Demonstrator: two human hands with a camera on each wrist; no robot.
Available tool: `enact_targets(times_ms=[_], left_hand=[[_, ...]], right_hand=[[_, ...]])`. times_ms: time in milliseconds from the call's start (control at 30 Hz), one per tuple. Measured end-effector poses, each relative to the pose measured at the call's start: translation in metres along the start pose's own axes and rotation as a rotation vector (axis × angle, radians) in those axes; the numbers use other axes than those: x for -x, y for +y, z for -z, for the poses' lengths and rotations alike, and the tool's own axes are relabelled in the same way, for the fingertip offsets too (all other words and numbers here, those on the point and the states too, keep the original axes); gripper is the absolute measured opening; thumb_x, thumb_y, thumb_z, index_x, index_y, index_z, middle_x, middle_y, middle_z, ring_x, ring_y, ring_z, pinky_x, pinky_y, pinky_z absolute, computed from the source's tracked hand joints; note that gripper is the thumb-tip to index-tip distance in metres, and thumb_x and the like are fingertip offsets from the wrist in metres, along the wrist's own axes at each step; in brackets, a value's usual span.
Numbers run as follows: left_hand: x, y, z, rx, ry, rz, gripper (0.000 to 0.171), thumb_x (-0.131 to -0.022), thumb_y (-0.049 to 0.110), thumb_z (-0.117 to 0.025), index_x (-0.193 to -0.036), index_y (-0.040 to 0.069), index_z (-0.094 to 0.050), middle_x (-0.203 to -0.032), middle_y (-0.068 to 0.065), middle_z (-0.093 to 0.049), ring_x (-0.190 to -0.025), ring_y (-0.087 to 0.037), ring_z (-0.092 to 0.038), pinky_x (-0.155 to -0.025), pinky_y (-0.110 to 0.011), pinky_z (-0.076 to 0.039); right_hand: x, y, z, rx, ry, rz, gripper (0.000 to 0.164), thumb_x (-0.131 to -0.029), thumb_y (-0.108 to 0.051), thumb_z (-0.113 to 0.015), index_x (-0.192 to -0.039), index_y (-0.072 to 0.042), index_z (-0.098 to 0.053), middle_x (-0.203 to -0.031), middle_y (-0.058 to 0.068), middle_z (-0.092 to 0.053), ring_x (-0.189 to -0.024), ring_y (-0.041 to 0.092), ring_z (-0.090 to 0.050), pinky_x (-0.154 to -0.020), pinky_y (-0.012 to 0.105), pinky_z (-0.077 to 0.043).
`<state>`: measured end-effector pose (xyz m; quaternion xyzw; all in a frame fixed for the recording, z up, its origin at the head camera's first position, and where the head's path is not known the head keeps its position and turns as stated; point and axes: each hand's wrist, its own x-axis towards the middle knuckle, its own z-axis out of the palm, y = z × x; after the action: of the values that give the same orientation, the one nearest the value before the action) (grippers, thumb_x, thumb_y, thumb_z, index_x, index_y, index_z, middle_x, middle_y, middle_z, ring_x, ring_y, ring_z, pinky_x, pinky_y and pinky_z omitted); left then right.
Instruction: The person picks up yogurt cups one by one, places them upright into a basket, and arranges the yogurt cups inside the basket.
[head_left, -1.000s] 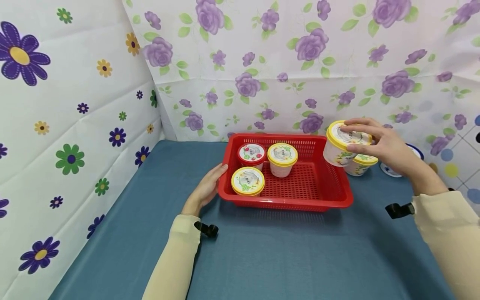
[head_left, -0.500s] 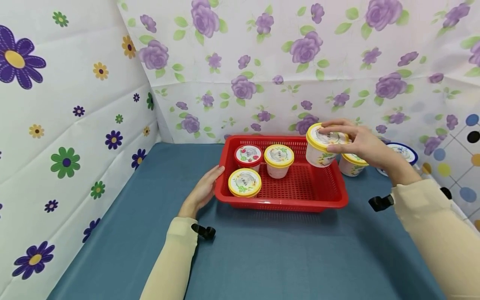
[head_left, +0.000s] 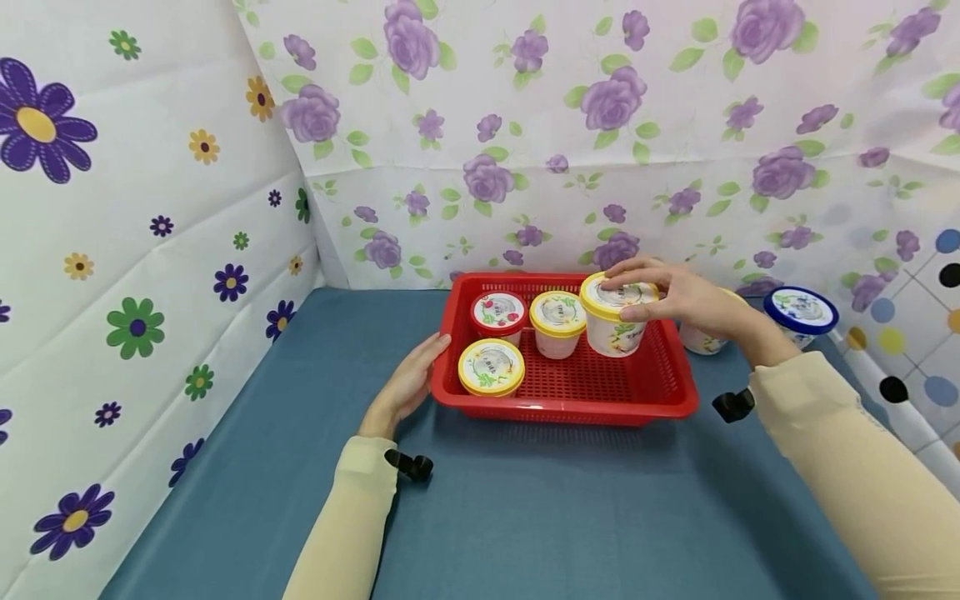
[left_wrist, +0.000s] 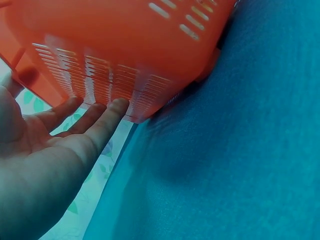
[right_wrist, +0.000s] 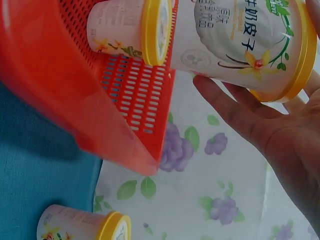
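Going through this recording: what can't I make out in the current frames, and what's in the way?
- Head view: the body of the front yellow-lidded tub, hidden by the front wall of the red basket.
- Head view: the outer yellow-lidded tub, partly behind the right hand.
- Head view: fine lettering on the red-lidded tub, too small.
- Right wrist view: the outer tub's near side, cut off by the bottom edge.
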<state>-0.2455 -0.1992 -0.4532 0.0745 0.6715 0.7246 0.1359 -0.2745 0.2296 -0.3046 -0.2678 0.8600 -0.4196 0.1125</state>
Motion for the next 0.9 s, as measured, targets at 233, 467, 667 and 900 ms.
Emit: enact_targets(times_ms=[233, 467, 667, 900], left_hand=[[0.000, 0.000, -0.001, 0.002, 0.005, 0.009, 0.061, -0.111, 0.042, -0.048, -0.164, 0.016, -0.032, -0.153, -0.012, -0.052, -0.127, -0.022, -0.060, -0.101, -0.033, -0.055], [-0.001, -0.001, 0.000, 0.000, 0.000, 0.004, 0.060, -0.111, 0.040, -0.048, -0.163, 0.016, -0.032, -0.153, -0.012, -0.052, -0.130, -0.026, -0.058, -0.102, -0.036, -0.054], [0.000, 0.001, 0.000, -0.011, -0.005, -0.005, 0.063, -0.111, 0.042, -0.047, -0.164, 0.014, -0.031, -0.153, -0.014, -0.052, -0.125, -0.022, -0.062, -0.099, -0.035, -0.056], [0.002, 0.002, 0.000, -0.009, -0.002, -0.002, 0.063, -0.111, 0.042, -0.047, -0.164, 0.014, -0.030, -0.153, -0.016, -0.052, -0.121, -0.020, -0.063, -0.098, -0.034, -0.057]], right_hand=[[-0.011, -0.003, -0.006, 0.009, -0.068, 0.028, 0.046, -0.096, -0.024, -0.075, -0.141, -0.021, -0.067, -0.157, 0.000, -0.039, -0.143, 0.030, -0.036, -0.098, 0.052, -0.050], [-0.020, -0.002, -0.014, -0.003, -0.148, 0.036, 0.048, -0.094, -0.026, -0.077, -0.141, -0.022, -0.067, -0.156, 0.000, -0.040, -0.143, 0.030, -0.034, -0.097, 0.047, -0.052], [-0.029, -0.004, -0.019, 0.031, -0.238, 0.076, 0.047, -0.092, -0.026, -0.080, -0.138, -0.024, -0.069, -0.153, 0.001, -0.044, -0.141, 0.028, -0.036, -0.098, 0.047, -0.050], [-0.038, -0.013, -0.024, 0.093, -0.292, 0.100, 0.047, -0.092, -0.028, -0.081, -0.138, -0.025, -0.069, -0.154, 0.001, -0.044, -0.144, 0.027, -0.034, -0.101, 0.048, -0.047]])
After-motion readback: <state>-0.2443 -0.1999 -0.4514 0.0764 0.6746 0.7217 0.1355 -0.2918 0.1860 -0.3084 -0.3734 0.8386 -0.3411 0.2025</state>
